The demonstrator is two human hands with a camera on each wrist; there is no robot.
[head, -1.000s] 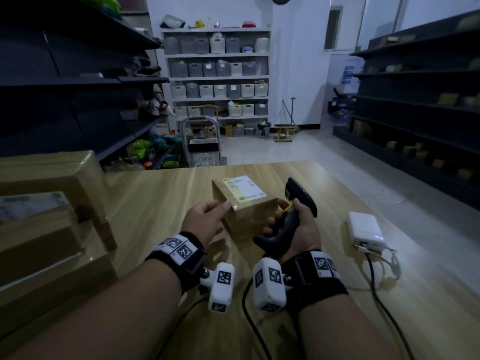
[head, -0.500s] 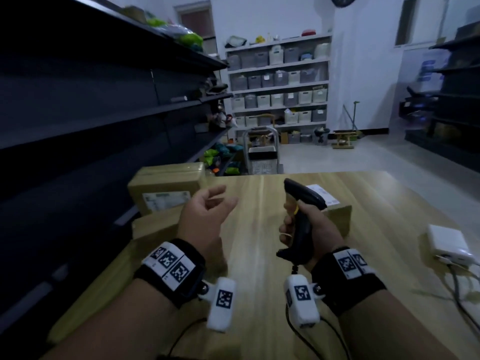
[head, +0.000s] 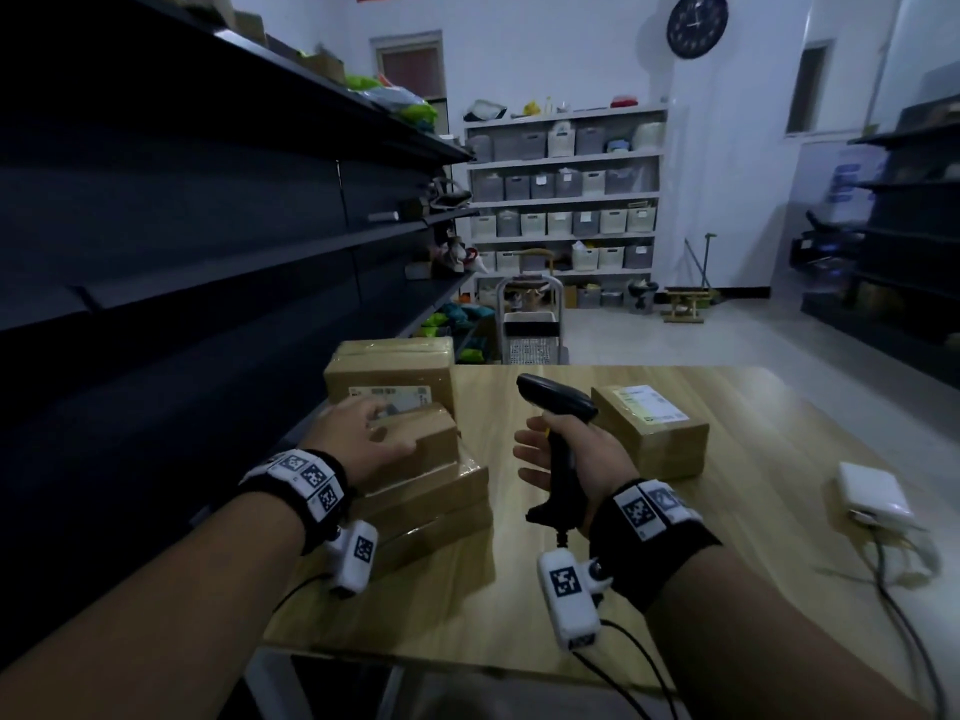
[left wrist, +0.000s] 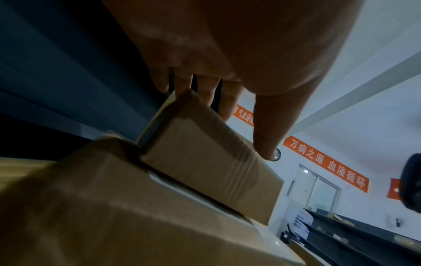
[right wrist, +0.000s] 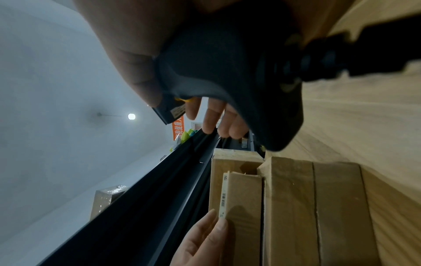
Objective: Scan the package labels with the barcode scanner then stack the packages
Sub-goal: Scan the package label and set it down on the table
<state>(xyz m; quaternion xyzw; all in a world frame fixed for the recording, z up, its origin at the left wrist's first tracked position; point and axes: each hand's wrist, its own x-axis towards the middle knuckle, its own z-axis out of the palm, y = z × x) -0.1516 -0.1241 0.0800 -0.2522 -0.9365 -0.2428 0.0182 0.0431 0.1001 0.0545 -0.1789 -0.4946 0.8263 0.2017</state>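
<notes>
The right hand (head: 569, 459) holds the barcode scanner (head: 558, 439) upright by its handle over the middle of the wooden table (head: 727, 563), the fingers only loosely curled. At the table's left edge the left hand (head: 363, 439) lies with straight fingers over the small package (head: 426, 444) topping a stack of flat cartons (head: 431, 511). Beyond it stands a larger labelled box (head: 389, 376). Right of the scanner sits a separate labelled package (head: 649, 428). A white adapter (head: 872, 491) lies at the right edge.
</notes>
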